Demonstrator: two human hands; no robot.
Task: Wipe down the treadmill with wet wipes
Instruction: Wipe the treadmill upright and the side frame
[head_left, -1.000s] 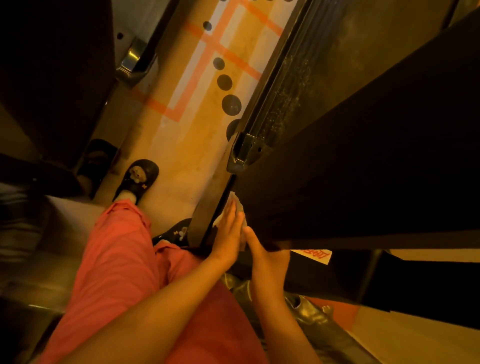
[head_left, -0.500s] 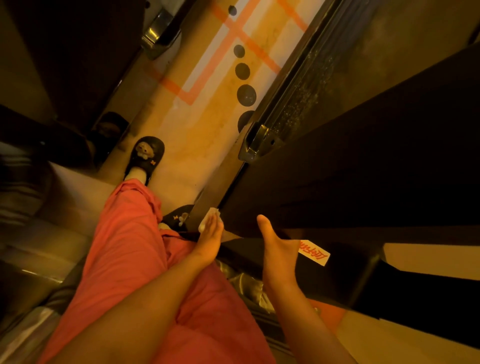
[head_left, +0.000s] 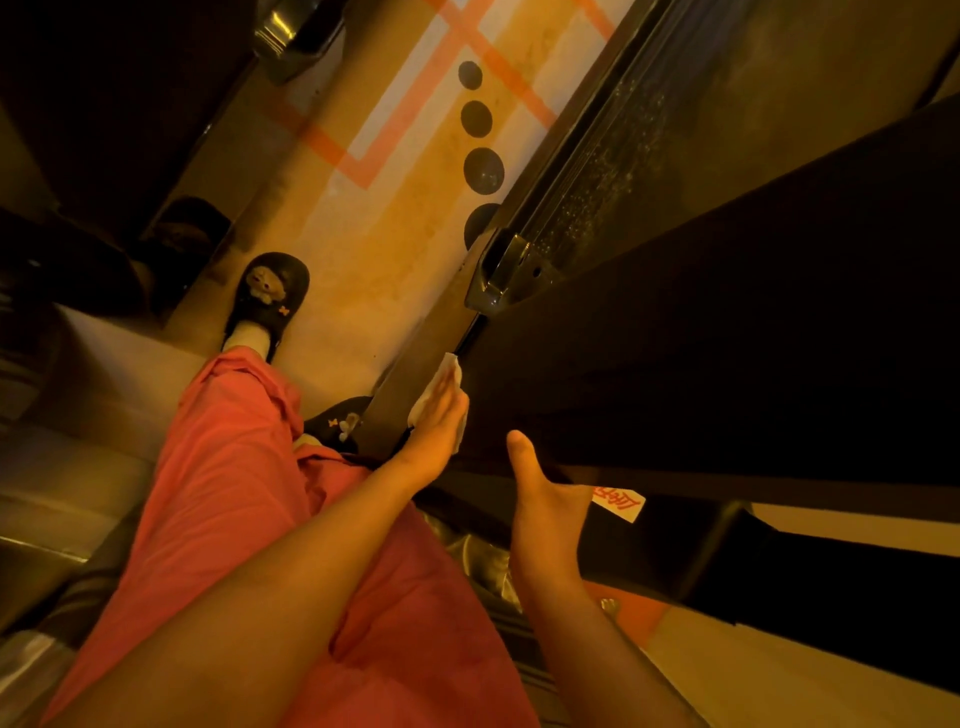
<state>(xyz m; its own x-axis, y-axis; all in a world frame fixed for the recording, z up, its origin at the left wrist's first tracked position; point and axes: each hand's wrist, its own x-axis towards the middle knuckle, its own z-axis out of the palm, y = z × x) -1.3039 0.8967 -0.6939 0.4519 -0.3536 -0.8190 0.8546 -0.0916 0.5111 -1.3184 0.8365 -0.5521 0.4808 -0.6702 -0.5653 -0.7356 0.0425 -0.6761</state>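
Left hand (head_left: 439, 441) is pressing a white wet wipe (head_left: 444, 376) flat against the left edge of the treadmill (head_left: 727, 338), fingers straight. The wipe is poking out past the fingertips, near the metal bracket (head_left: 506, 280). Right hand (head_left: 545, 509) is sitting at the dark panel's lower edge beside a white label (head_left: 618, 503), thumb up. Its fingers are hidden, so I cannot tell if it is gripping. A dark slipper (head_left: 270, 291) is standing on the floor (head_left: 415, 234).
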